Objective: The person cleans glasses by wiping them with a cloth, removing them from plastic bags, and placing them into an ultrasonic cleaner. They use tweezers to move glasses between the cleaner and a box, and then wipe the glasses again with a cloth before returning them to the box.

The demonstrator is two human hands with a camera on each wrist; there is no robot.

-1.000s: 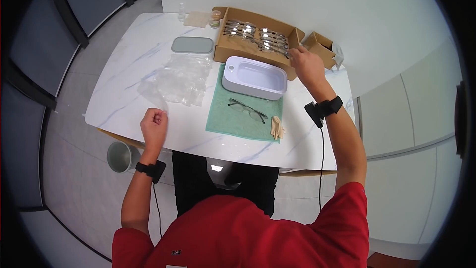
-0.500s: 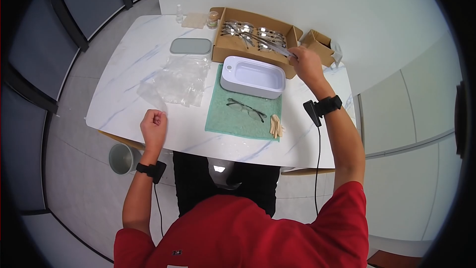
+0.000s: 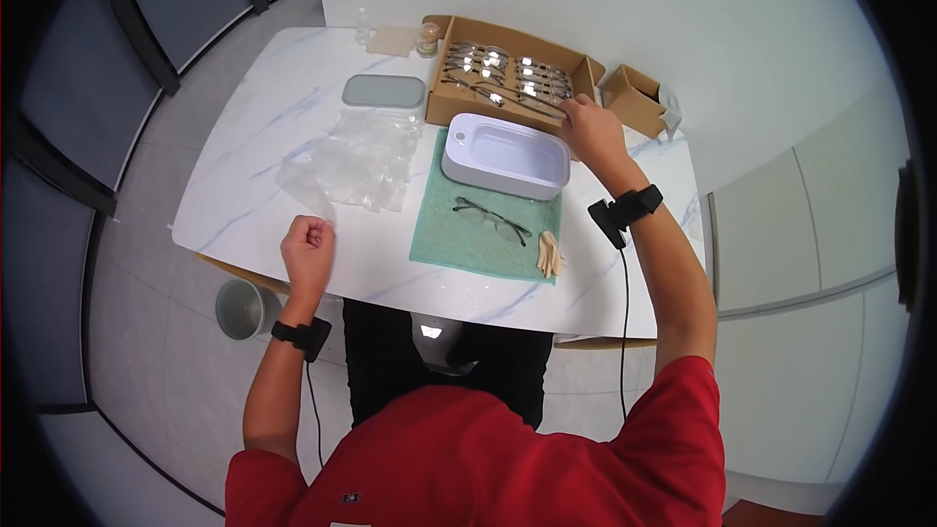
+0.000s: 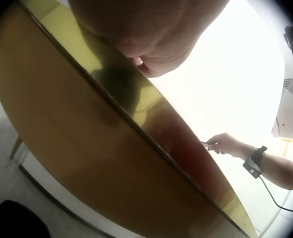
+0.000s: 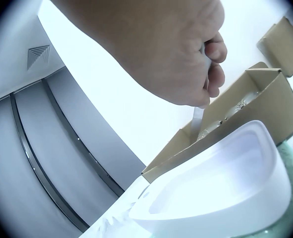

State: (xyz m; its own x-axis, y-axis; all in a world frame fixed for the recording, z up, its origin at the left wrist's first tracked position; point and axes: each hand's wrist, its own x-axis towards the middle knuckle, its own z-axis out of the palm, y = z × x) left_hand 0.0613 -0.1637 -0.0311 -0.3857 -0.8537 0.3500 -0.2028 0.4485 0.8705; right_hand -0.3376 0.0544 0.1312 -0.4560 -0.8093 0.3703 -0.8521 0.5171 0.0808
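Observation:
My right hand grips long, thin metal tweezers over the front right of a cardboard box. Their tips reach the front left pair of glasses inside it; I cannot tell whether they pinch that frame. In the right wrist view, a pale strip of the tweezers comes out below the curled fingers. My left hand rests with curled fingers by the table's front edge, right beside clear plastic bags. A dark-framed pair of glasses lies on the green cloth.
A white cleaner tub stands on the cloth before the box, with beige finger cots to its front right. A grey lid, a small jar and a clear bottle stand at the back left; a smaller carton is far right.
My right hand has drawn slightly left and forward toward me. The tweezers rose with the glasses at their tips, then came down at the box's front left. The left hand has stayed put.

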